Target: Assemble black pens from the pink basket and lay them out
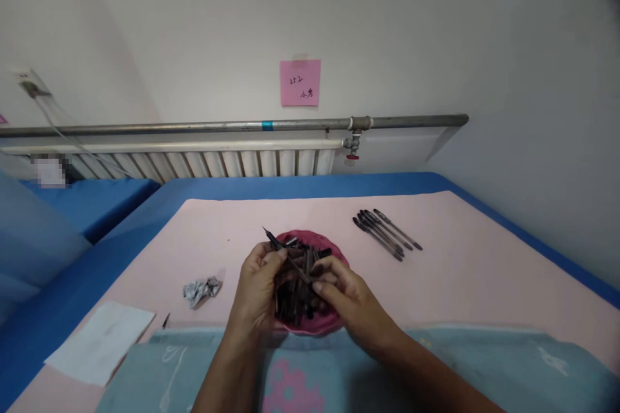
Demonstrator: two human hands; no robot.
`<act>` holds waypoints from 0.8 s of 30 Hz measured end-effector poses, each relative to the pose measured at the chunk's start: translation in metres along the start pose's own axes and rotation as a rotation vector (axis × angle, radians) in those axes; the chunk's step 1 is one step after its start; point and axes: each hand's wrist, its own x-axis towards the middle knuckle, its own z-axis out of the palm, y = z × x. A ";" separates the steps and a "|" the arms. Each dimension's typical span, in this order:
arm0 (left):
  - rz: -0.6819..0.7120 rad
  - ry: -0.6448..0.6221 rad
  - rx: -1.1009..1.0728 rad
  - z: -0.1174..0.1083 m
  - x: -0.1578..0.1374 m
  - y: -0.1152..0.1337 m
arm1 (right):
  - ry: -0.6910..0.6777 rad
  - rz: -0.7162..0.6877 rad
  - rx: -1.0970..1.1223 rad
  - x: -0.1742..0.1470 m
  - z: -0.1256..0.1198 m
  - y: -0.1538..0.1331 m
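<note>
Above a pink basket [322, 324] full of dark pen parts [295, 303], my two hands hold one pen [296, 266] slantwise between them. My left hand [259, 277] pinches it near its pointed tip, which sticks out to the upper left. At the other end, the fingers of my right hand [343, 287] are closed on the pen's rear. Whether a separate small part sits in the right fingertips is too small to tell. Several capped pens [385, 233] lie side by side on the pink table cover to the right.
Left of the basket lie a crumpled wrapper [201, 290], a small dark pen piece [166, 321] and a white sheet [101, 342]. A blue-green cloth [465, 361] covers the near edge. Beyond the blue table edge stand a radiator [256, 161] and a metal pipe [203, 127].
</note>
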 end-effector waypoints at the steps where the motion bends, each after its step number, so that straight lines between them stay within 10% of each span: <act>1: -0.006 -0.002 -0.005 0.000 0.000 0.001 | -0.001 0.024 0.043 0.001 0.001 0.000; 8: 0.006 0.035 0.025 -0.001 0.002 0.001 | 0.115 -0.058 -0.370 -0.001 0.001 -0.004; 24: 0.135 0.240 -0.057 -0.035 0.021 0.021 | 0.243 -0.176 -0.392 0.028 -0.035 0.004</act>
